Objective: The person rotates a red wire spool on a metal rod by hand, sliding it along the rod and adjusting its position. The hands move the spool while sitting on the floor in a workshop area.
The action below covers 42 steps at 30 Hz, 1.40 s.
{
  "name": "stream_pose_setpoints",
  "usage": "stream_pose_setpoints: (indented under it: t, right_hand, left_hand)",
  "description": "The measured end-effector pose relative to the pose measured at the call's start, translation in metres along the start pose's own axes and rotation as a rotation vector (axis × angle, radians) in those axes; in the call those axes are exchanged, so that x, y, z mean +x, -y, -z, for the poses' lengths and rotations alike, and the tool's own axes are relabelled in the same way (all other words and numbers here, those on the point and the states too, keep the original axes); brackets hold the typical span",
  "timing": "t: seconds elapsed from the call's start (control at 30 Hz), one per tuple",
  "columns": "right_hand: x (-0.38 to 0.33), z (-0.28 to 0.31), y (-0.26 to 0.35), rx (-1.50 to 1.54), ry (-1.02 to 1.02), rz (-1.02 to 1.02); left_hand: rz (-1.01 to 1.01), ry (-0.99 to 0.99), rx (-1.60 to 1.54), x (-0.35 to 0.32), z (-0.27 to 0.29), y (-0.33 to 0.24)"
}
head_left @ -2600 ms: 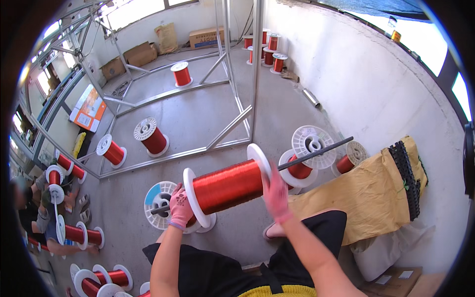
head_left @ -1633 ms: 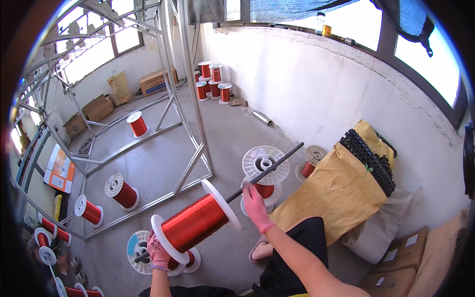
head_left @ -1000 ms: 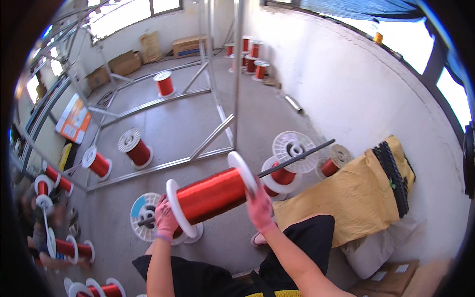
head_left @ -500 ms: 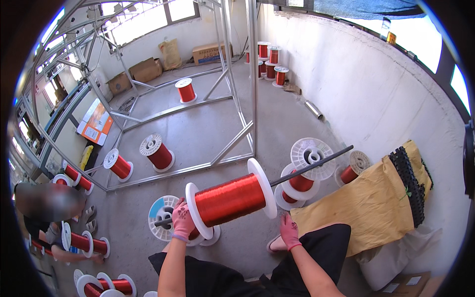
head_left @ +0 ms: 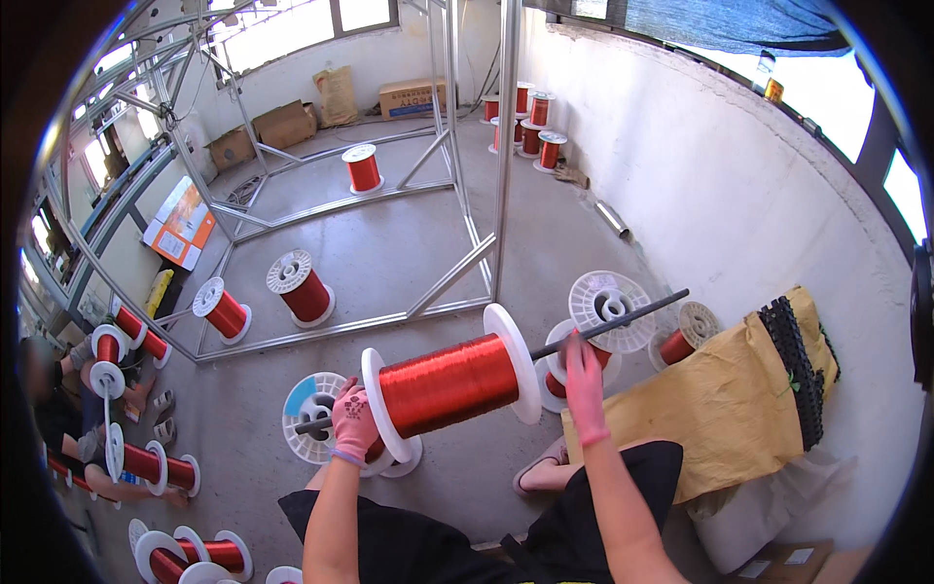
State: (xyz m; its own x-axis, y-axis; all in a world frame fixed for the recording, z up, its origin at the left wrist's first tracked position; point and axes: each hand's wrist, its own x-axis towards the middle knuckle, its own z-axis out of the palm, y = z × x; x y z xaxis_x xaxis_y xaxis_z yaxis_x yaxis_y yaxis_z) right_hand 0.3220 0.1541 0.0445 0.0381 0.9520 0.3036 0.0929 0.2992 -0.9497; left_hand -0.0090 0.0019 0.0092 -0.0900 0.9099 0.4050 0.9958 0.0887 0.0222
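Observation:
A large spool of red wire with white flanges lies sideways in front of me, slightly tilted. A dark rod runs through its core and sticks out at both ends. At the left flange, my left hand, in a pink glove, is closed round the rod's left end. My right hand, also gloved, reaches up beside the right flange. Its blurred fingers are stretched out by the rod; whether they touch it is unclear. Below and behind stand more spools, one with a blue label and another with a ribbed white flange.
A metal frame stands ahead, with spools on the floor within and near it. Yellow sacking and a black ribbed strip lie at right. At far left a person sits among several spools.
My right hand has risen from beside my knee to the rod at the right flange. My left hand keeps its hold. At far left, a person's spools have shifted.

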Motion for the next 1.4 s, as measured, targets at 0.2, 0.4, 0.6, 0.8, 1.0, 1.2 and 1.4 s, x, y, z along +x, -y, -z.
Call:
stream_pose_setpoints:
  t: [0.2, 0.4, 0.6, 0.8, 1.0, 1.2, 1.4]
  right_hand:
    - [0.077, -0.081, 0.087, -0.757, 0.343, 0.116]
    - [0.051, -0.077, 0.053, -0.76, 0.464, 0.006]
    - [-0.089, -0.021, -0.008, -0.469, 0.244, -0.027]
    - [-0.153, 0.025, -0.168, -1.048, 0.632, -0.035]
    - [-0.114, 0.015, -0.114, -0.553, 0.33, -0.28]
    - [-0.133, 0.02, -0.128, -0.562, 0.308, -0.445]
    - [-0.103, 0.027, -0.107, -0.548, 0.215, -0.299]
  left_hand:
    - [-0.012, -0.003, 0.035, 0.008, 0.0, -0.01]
    - [-0.045, 0.01, 0.001, 0.009, -0.001, -0.011]
    - [-0.021, 0.037, -0.047, -0.001, 0.001, 0.003]
    - [-0.028, -0.064, -0.093, 0.017, 0.013, -0.007]
    - [0.038, -0.006, -0.076, 0.004, -0.007, -0.002]
    - [0.014, -0.025, -0.054, 0.005, -0.011, -0.006]
    - [0.028, -0.011, -0.095, 0.002, -0.021, -0.001]
